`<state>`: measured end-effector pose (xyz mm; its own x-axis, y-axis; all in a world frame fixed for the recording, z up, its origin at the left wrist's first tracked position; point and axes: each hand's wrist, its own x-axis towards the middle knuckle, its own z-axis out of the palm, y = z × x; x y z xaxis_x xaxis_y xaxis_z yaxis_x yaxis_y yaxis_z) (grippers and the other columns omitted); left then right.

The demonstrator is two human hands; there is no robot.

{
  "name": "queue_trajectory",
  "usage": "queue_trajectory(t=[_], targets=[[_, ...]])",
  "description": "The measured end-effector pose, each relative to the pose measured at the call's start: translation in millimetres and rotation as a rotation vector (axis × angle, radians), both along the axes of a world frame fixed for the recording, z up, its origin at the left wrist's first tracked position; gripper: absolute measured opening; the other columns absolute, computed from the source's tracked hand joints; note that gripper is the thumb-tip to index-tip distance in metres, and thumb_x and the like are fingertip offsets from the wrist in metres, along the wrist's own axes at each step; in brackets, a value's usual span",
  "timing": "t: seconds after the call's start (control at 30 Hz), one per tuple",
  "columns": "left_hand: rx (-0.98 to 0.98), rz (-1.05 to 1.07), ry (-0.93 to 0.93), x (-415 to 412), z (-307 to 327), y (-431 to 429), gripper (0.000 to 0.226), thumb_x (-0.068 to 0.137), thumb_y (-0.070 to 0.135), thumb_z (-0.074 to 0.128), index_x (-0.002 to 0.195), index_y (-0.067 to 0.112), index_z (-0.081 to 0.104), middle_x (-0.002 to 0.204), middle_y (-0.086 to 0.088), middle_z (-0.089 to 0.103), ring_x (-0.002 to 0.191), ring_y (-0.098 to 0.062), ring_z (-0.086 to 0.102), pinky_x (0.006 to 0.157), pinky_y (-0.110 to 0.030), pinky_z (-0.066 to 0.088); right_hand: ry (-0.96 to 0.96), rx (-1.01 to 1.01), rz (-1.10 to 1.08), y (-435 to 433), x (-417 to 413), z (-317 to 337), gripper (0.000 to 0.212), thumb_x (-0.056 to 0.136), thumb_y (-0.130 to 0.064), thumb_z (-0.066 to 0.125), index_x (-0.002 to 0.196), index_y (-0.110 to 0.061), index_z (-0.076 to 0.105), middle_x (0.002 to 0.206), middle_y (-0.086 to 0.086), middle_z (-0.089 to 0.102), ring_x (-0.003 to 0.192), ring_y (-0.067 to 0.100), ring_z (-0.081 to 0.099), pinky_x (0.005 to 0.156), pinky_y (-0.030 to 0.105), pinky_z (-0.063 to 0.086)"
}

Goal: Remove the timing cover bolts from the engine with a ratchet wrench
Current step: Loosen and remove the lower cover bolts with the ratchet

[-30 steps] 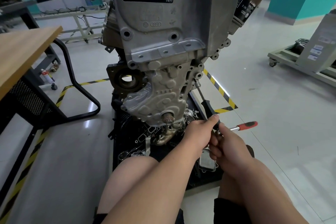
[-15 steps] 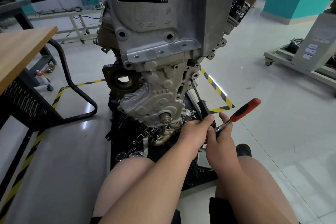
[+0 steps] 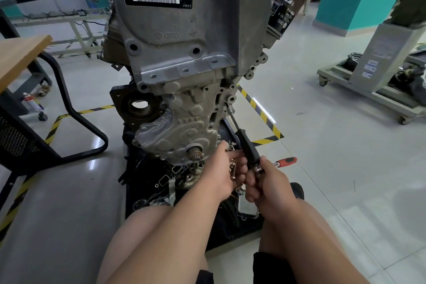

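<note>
ratchet (image 3: 280, 163) handle swung down | hands: right (image 3: 268, 183) gripping it; left (image 3: 227, 174) clutching coppery bolts (image 3: 232, 169)

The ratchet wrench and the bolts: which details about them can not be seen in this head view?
- Ratchet wrench: the right hand covers its head; only the red grip shows.
- Socket tip on the engine: too small to tell whether it sits on a bolt.
- Left hand: it holds small copper-coloured parts; fingers cover most of them, so their count is unclear.
</note>
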<state>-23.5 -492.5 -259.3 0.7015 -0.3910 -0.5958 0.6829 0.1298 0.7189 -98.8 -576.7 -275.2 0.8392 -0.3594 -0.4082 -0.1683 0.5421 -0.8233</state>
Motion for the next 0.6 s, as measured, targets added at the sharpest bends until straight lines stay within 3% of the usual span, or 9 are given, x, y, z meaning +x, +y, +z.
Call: queue_trajectory(t=[0.1, 0.2, 0.27, 0.33, 0.4, 0.43, 0.5, 0.6], targets=[[-0.017, 0.003, 0.011, 1.2, 2.2, 4.7, 0.058, 0.100, 0.053, 0.031, 0.100, 0.006, 0.066, 0.064, -0.003, 0.069, 0.056, -0.015, 0.062, 0.047, -0.021, 0.048, -0.006, -0.012, -0.022, -2.2, 0.7, -2.3, 0.043, 0.104, -0.033, 0.035, 0.075, -0.006, 0.052, 0.048, 0.006, 0.044, 0.033, 0.016, 0.031, 0.038, 0.028, 0.031], [-0.051, 0.003, 0.021, 1.7, 2.0, 5.4, 0.061, 0.100, 0.054, 0.031, 0.101, 0.002, 0.064, 0.066, -0.008, 0.072, 0.057, -0.019, 0.067, 0.048, -0.025, 0.053, 0.000, -0.277, -0.056, -1.5, 0.6, -4.0, 0.038, 0.103, -0.030, 0.036, 0.072, -0.011, 0.049, 0.049, 0.008, 0.045, 0.033, 0.018, 0.035, 0.044, 0.029, 0.032], [-0.060, -0.001, 0.018, 1.2, 1.9, 4.8, 0.058, 0.100, 0.052, 0.035, 0.098, 0.003, 0.066, 0.067, -0.008, 0.070, 0.055, -0.019, 0.066, 0.048, -0.025, 0.053, -0.036, -0.441, -0.053, 0.4, -0.7, -6.1, 0.021, 0.102, -0.028, 0.038, 0.083, -0.024, 0.045, 0.051, 0.001, 0.049, 0.037, 0.014, 0.043, 0.047, 0.029, 0.036], [-0.021, -0.043, -0.033, -0.1, 0.2, 2.8, 0.045, 0.099, 0.041, 0.044, 0.087, 0.009, 0.073, 0.073, -0.005, 0.066, 0.060, -0.016, 0.061, 0.051, -0.023, 0.051, -0.018, -0.521, -0.045, 2.9, -1.7, -9.8, 0.006, 0.101, -0.032, 0.041, 0.101, -0.038, 0.041, 0.066, -0.003, 0.058, 0.055, 0.012, 0.054, 0.059, 0.032, 0.043], [0.016, -0.082, -0.070, -2.4, -0.7, 0.4, 0.034, 0.097, 0.029, 0.052, 0.075, 0.014, 0.073, 0.069, 0.000, 0.063, 0.058, -0.013, 0.054, 0.052, -0.023, 0.048, 0.019, -0.551, -0.022, 2.9, -1.2, -14.6, 0.021, 0.100, -0.036, 0.042, 0.120, -0.035, 0.038, 0.081, 0.001, 0.059, 0.068, 0.014, 0.055, 0.068, 0.034, 0.044], [0.031, -0.094, -0.076, -3.2, -0.7, -0.7, 0.030, 0.097, 0.026, 0.054, 0.073, 0.016, 0.070, 0.065, 0.002, 0.061, 0.055, -0.012, 0.052, 0.053, -0.025, 0.045, 0.017, -0.548, -0.011, 2.8, -0.6, -14.8, 0.023, 0.100, -0.036, 0.042, 0.122, -0.028, 0.040, 0.080, 0.002, 0.059, 0.065, 0.014, 0.054, 0.066, 0.034, 0.044], [0.053, -0.121, -0.103, -5.0, 0.4, -2.3, 0.027, 0.096, 0.026, 0.056, 0.073, 0.017, 0.064, 0.060, 0.003, 0.055, 0.051, -0.010, 0.045, 0.053, -0.025, 0.039, 0.009, -0.475, -0.008, 1.6, -0.1, -12.8, 0.024, 0.101, -0.036, 0.039, 0.107, -0.015, 0.049, 0.064, 0.002, 0.056, 0.049, 0.015, 0.048, 0.054, 0.030, 0.041], [0.075, -0.185, -0.171, -7.1, 1.2, -3.7, 0.027, 0.096, 0.031, 0.057, 0.073, 0.016, 0.060, 0.057, -0.001, 0.048, 0.049, -0.014, 0.040, 0.051, -0.028, 0.032, -0.003, -0.163, 0.026, -2.0, -1.5, -6.6, 0.052, 0.103, -0.038, 0.035, 0.068, -0.009, 0.060, 0.049, 0.007, 0.043, 0.035, 0.017, 0.031, 0.041, 0.027, 0.029]])
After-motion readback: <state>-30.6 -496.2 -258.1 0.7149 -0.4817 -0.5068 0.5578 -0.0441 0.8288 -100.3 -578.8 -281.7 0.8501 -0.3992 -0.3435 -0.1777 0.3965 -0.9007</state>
